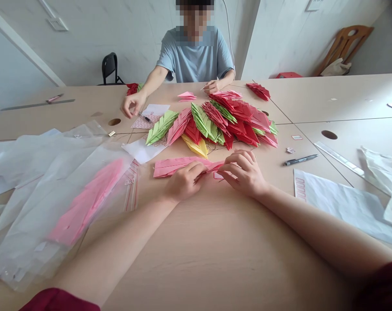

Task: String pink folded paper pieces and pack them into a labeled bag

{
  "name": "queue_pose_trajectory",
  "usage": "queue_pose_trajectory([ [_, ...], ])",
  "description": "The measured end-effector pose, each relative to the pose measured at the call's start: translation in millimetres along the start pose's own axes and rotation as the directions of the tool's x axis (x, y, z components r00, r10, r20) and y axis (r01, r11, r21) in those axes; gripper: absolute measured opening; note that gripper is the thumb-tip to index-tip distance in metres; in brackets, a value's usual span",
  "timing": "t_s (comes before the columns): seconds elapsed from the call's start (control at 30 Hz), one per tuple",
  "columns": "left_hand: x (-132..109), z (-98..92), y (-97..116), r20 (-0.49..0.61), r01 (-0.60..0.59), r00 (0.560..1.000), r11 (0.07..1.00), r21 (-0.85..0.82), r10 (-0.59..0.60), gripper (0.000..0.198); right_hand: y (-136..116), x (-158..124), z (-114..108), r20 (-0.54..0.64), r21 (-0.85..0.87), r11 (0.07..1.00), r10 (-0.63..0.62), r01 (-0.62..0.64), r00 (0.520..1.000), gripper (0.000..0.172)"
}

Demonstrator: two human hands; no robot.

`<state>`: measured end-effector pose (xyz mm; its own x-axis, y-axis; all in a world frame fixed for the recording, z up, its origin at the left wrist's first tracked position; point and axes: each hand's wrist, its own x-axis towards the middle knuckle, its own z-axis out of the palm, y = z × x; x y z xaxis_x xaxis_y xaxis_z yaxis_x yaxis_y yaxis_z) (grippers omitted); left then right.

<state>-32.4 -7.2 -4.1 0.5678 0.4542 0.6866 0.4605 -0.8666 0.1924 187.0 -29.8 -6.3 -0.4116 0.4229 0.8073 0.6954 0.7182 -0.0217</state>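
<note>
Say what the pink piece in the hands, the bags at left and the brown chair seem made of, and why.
Pink piece: probably matte paper, by its folds.
Bags: likely thin plastic, cloudy, pink contents showing through.
Chair: perhaps wood, being brown and faintly glossy.

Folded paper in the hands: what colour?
Pink: the folded paper shows best in the head view, the only one here.

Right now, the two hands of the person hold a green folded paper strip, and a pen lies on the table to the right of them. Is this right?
Not quite: the folded paper strip between the left hand and right hand is pink, not green, as the head view shows. The pen does lie on the table to their right.
</note>
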Motion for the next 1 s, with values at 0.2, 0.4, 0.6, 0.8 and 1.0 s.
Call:
queue_pose_trajectory([
  [0.2,0.4,-0.1,3.0,0.053,-0.007,0.999,1.0,0.004,0.007,0.007,-7.5,4.1,2.6,0.058,0.013,1.0,-0.021,0.021,0.998,0.011],
  [0.4,1.7,-1.4,6.4,0.15,-0.014,0.989,1.0,-0.002,0.014,0.015,-11.5,6.5,3.7,0.127,-0.017,0.995,-0.098,0.101,0.987,0.01],
  [0.6,3.0,-3.3,3.2,0.178,-0.061,0.982,0.996,-0.058,0.07,0.016,-2.3,7.1,-4.5,0.145,-0.023,0.993,-0.108,0.112,0.984,0.008],
  [0.8,-2.9,-4.8,-5.2,0.132,-0.075,0.988,0.997,-0.022,0.077,0.011,22.4,1.9,-10.8,0.117,-0.04,0.999,-0.031,0.036,0.993,0.009],
  [1.0,-2.5,-4.6,-7.8,0.049,-0.05,0.998,0.998,0.037,0.048,0.011,31.2,-2.0,-12.3,0.008,-0.03,0.991,0.13,-0.129,0.992,0.008],
])
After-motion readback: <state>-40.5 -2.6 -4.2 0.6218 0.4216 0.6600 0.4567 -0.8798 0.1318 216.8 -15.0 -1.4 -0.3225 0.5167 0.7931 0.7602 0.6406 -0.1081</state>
